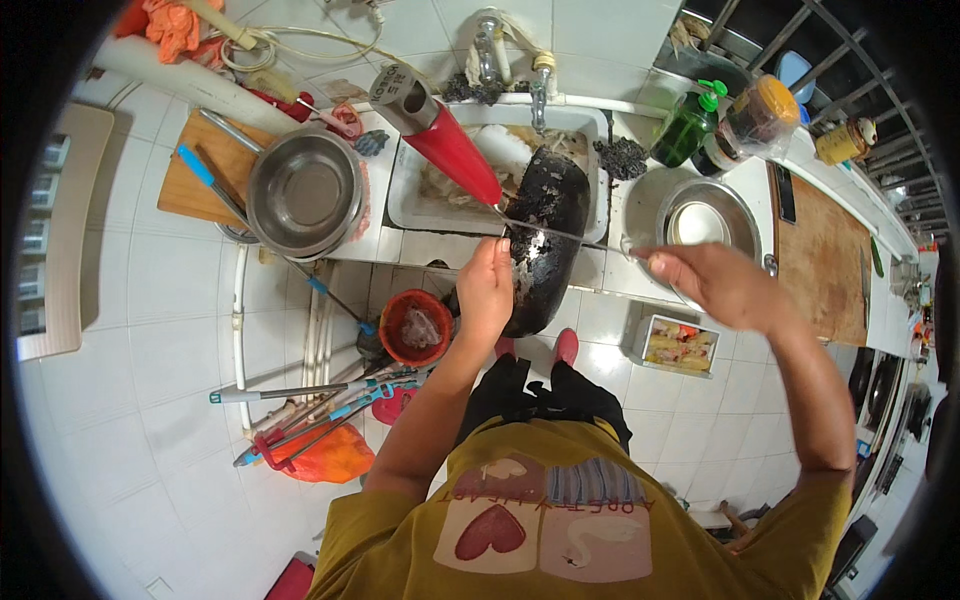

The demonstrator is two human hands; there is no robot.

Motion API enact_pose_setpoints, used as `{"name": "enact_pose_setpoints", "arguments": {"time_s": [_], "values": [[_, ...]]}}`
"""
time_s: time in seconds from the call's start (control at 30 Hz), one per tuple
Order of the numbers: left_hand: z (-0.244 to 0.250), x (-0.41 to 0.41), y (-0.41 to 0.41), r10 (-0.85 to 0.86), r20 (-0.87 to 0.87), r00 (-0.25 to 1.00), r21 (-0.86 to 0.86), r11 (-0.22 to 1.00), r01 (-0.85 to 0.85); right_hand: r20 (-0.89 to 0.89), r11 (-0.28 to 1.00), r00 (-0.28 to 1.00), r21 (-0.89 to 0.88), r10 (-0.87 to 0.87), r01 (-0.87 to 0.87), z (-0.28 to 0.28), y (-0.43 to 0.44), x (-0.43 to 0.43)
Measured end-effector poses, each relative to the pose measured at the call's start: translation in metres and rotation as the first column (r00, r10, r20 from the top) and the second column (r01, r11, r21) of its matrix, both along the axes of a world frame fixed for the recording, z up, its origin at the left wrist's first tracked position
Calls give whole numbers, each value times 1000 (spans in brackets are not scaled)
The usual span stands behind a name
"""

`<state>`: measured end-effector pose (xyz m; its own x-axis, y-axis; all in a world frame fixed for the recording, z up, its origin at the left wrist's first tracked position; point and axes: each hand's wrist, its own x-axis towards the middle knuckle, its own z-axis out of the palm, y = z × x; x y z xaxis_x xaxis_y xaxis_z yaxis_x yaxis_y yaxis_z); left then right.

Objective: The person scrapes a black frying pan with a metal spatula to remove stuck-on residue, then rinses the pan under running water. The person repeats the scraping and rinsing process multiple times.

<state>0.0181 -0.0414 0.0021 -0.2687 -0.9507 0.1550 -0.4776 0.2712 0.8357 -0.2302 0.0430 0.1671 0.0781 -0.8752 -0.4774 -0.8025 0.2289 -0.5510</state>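
A black frying pan [551,247] is tipped on its side over the sink's front edge, its outside flaking and crusted with burnt residue. Its red handle [456,157], with a steel end, rises towards the camera. My left hand [486,283] is closed at the pan's edge below the handle, seemingly gripping it; the fingers are mostly hidden. In my right hand [716,281], slightly blurred, is one end of a thin metal tool [574,238] that crosses the pan's crusted side. The exact kind of tool cannot be told. Behind the pan lies a white sink [401,206] with murky residue inside.
Steel basins [307,191] stand left, near a wooden board [202,169]. Right are a steel bowl [739,199], a green pump bottle [684,127] and a cutting board [817,262]. A red bucket [415,296], mop poles [300,391] and a food-scrap bin [679,345] stand below.
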Motion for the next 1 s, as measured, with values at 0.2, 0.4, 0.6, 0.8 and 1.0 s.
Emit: {"name": "enact_pose_setpoints", "arguments": {"time_s": [0.2, 0.4, 0.6, 0.8, 1.0], "values": [[2, -7, 0, 33, -50, 998, -66, 997, -36, -270, 997, 963, -72, -4, -16, 2, 3, 27], [-3, -7, 0, 78, -119, 990, 7, 997, -78, -389, 955, 918, -295, -82, -40, -42, 24, 38], [1, 5, -4, 3, -62, 998, 5, 1000, -3, 137, 957, 957, -105, -255, 270, -56, 30, -1], [10, 3, -3, -9, -5, 1000, 84, 996, 10, 213, 878, 872, 308, -440, 367, -25, 9, -6], [6, 3, -1, -38, 47, 998, 49, 998, 35, 210, 905, 900, 283, -383, 319, -13, 11, -9]]}}
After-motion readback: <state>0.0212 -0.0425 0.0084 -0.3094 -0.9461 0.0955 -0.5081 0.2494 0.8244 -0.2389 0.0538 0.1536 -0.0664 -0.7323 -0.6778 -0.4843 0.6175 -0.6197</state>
